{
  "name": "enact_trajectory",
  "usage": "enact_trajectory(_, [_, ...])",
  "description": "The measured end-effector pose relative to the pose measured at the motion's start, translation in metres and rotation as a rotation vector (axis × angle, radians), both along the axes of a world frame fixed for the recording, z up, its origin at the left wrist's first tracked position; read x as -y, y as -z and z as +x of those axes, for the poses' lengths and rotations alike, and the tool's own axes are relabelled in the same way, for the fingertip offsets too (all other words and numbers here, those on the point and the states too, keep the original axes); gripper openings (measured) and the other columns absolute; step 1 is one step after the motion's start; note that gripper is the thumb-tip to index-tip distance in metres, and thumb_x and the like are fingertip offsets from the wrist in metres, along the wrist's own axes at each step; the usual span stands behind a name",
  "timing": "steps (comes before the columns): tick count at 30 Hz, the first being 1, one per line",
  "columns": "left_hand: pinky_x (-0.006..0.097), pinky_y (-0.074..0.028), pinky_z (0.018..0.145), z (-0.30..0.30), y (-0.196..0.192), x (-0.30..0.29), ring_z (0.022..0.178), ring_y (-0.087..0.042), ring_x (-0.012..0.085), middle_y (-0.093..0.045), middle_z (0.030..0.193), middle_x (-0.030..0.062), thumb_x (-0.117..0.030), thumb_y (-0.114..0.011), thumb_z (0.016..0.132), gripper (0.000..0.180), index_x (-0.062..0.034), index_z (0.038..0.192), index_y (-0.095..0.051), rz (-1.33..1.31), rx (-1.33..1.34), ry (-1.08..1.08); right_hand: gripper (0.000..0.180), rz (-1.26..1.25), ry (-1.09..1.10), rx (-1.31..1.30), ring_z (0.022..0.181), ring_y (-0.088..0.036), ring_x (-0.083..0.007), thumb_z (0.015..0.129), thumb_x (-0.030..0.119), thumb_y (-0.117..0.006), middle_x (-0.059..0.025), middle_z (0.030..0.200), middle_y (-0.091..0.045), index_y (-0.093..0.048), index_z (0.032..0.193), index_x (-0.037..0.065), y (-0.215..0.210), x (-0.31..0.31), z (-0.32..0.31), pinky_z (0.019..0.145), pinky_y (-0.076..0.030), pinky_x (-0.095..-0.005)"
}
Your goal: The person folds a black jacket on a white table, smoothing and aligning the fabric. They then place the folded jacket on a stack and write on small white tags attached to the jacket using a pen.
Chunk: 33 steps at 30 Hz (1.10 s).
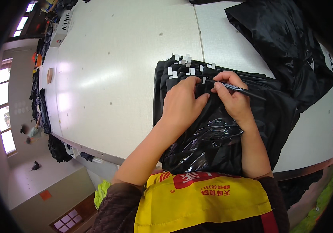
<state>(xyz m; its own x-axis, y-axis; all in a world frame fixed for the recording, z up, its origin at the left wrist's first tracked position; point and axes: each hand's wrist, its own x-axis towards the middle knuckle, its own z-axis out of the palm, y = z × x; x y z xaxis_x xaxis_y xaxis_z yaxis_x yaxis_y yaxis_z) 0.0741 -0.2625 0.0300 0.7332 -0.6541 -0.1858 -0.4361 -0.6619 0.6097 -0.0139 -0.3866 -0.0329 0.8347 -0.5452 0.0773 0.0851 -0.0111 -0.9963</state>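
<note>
A pile of black fabric pieces [213, 101], some of it shiny, lies in front of me on the table. Several small white labels [190, 71] stick up along its far edge. My left hand [182, 99] rests on the pile with its thumb apart from the fingers, the fingertips beside one small white label [204, 80]. Closed around a black marker pen [238, 89] is my right hand [234, 99], just right of that label. The pen's tip end points left toward the label; whether it touches is too small to tell.
The wide white table [108, 77] stretches left and away. More black fabric [275, 42] is heaped at the far right. A white box [61, 29] and a small tan block [49, 75] sit at the far left. Beyond that edge, another person [32, 132] is visible.
</note>
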Motion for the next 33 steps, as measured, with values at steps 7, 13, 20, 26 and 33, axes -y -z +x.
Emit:
enact_trajectory(7, [0.027,-0.045,0.060,0.022,0.006,0.015,0.064,-0.057,0.0127,-0.064,0.070,0.0096,-0.019,-0.063,0.082,0.026,0.0046,0.092,-0.064,-0.036,-0.186,-0.068,0.012,0.011,0.045,0.026,0.057,-0.047,-0.0034,0.082,0.006,-0.062,0.0006,0.069,-0.057,-0.058,0.092,0.001,0.003,-0.001,0.000,0.052,-0.039,-0.0196])
enact_trajectory(13, [0.023,-0.039,0.055,0.028,0.010,0.011,0.060,-0.047,0.0054,-0.056,0.065,-0.0008,-0.020,-0.060,0.084,0.024,0.0036,0.087,-0.065,-0.081,-0.344,-0.132,0.013,-0.097,0.038,-0.016,0.057,-0.048,-0.0063,0.081,0.006,-0.063,-0.0012,0.068,-0.056,-0.058,0.092,0.001,0.004,-0.001,0.001,0.053,-0.040,-0.0222])
enact_trajectory(20, [0.023,-0.038,0.054,0.028,0.013,0.011,0.061,-0.047,0.0047,-0.056,0.065,-0.0013,-0.019,-0.060,0.084,0.023,0.0037,0.086,-0.065,-0.112,-0.344,-0.130,0.013,-0.182,0.023,-0.017,0.061,-0.052,-0.0104,0.080,0.006,-0.062,-0.0045,0.071,-0.057,-0.058,0.091,0.000,-0.001,-0.002,0.001,0.057,-0.043,-0.0246])
enact_trajectory(26, [0.023,-0.038,0.054,0.028,0.015,0.011,0.062,-0.047,0.0047,-0.056,0.066,-0.0009,-0.018,-0.059,0.085,0.023,0.0043,0.086,-0.065,-0.117,-0.344,-0.147,0.014,-0.189,0.011,0.008,0.062,-0.053,-0.0112,0.080,0.006,-0.063,-0.0057,0.071,-0.058,-0.058,0.092,0.000,-0.001,-0.001,0.001,0.057,-0.044,-0.0249])
enact_trajectory(33, [0.022,-0.039,0.055,0.026,0.011,0.009,0.061,-0.047,0.0050,-0.057,0.067,-0.0018,-0.019,-0.061,0.085,0.024,0.0036,0.088,-0.065,-0.106,-0.360,-0.169,0.012,-0.136,0.015,-0.034,0.060,-0.053,-0.0093,0.081,0.007,-0.062,-0.0047,0.073,-0.059,-0.058,0.091,0.001,0.002,0.000,0.000,0.056,-0.044,-0.0244])
